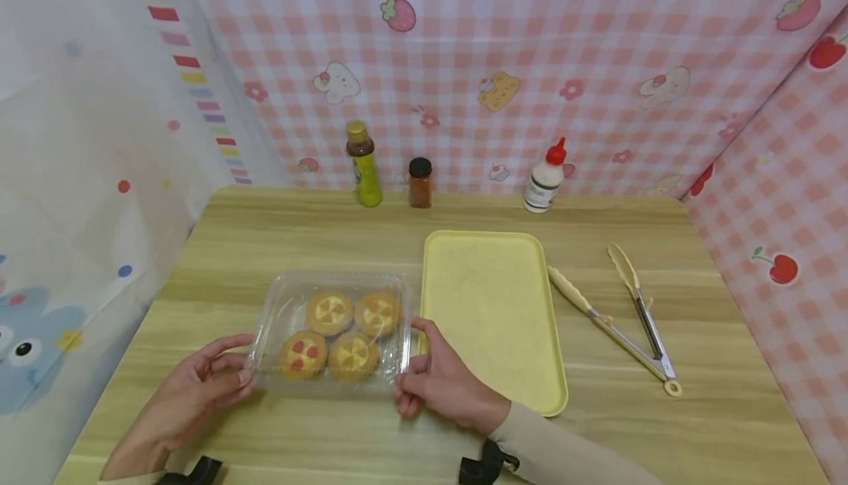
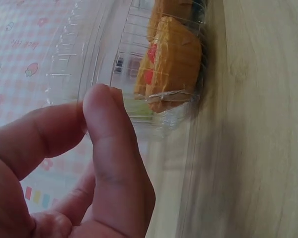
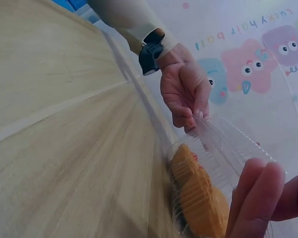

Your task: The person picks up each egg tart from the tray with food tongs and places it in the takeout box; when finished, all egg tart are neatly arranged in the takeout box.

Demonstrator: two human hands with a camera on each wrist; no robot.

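A clear plastic clamshell box (image 1: 278,316) holds several round tarts (image 1: 353,356), one of them with red pieces on top. Its lid looks closed, and it sits on or just above the wooden table. My left hand (image 1: 199,389) pinches the rim at the box's left side, thumb against fingers, as the left wrist view shows up close. On the opposite side my right hand (image 1: 444,382) grips the rim with thumb and curled fingers. Beside that hand lies a yellow tray (image 1: 490,308), with a pair of tongs (image 1: 652,330) spread apart to its right.
Along the back of the table (image 1: 629,426) stand a green-labelled bottle (image 1: 366,172) with a yellow cap, a small black-lidded jar (image 1: 420,185) and a white squeeze bottle (image 1: 545,182) with a red nozzle. Patterned cloth (image 1: 464,51) hangs behind and at the sides.
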